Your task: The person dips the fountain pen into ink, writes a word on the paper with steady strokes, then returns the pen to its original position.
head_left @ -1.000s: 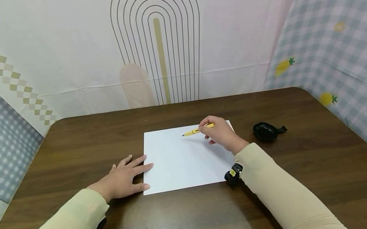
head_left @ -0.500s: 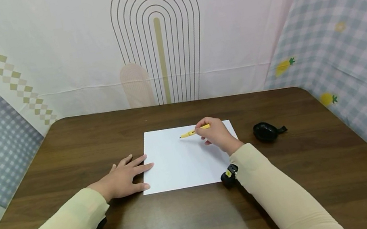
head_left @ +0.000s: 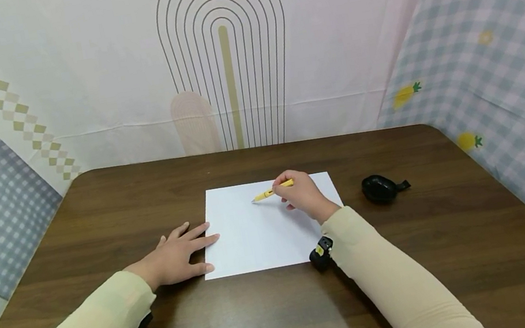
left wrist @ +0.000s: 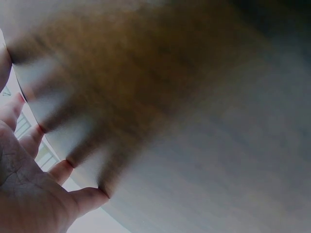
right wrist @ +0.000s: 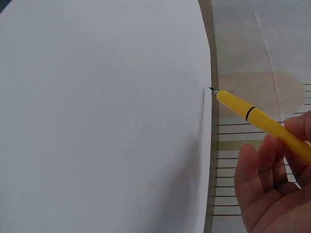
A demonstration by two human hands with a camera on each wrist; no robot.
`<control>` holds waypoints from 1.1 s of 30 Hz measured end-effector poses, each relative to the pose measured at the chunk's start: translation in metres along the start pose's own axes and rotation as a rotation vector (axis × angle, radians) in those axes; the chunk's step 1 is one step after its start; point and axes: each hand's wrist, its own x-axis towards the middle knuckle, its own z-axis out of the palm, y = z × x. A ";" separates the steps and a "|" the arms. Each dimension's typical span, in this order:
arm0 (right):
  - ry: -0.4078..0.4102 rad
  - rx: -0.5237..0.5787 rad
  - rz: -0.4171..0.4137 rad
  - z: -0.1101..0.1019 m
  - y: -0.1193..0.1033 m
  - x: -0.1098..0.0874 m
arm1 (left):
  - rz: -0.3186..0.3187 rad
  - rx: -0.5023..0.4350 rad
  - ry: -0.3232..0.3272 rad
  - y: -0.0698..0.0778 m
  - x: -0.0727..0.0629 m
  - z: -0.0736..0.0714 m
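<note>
A blank-looking sheet of white paper [head_left: 249, 236] lies on the brown table. My left hand [head_left: 174, 259] rests with spread fingers at its left edge, some fingertips on the sheet; the left wrist view shows the palm and outstretched fingers [left wrist: 90, 199]. Over the upper right part of the paper, my right hand [head_left: 302, 195] pinches a yellow fountain pen [head_left: 267, 193] between thumb and fingers. The pen slants down to the left. In the right wrist view its dark nib sits just off the paper, with a small gap to its shadow; the rear end is hidden by the hand.
To the right of the paper, a small black object with a short tab [head_left: 380, 189] lies on the table [head_left: 248, 325]. Patterned cloths hang behind and at both sides. A small black device [head_left: 321, 253] is strapped at the right wrist.
My right hand has shifted left and slightly toward me with the pen, whose nib has moved down-left over the paper. The left hand and the paper stay put.
</note>
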 end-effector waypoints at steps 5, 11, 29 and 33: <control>-0.009 -0.005 0.016 0.002 -0.003 -0.001 | 0.003 -0.007 0.004 0.001 -0.001 -0.001; -0.012 -0.028 -0.003 0.004 -0.005 -0.002 | 0.005 -0.008 0.003 0.001 -0.001 -0.001; -0.017 -0.090 -0.021 -0.001 -0.012 -0.003 | -0.001 -0.002 0.004 0.000 -0.001 0.001; -0.014 -0.098 -0.028 -0.001 -0.012 -0.003 | 0.003 -0.002 0.005 0.000 -0.001 0.001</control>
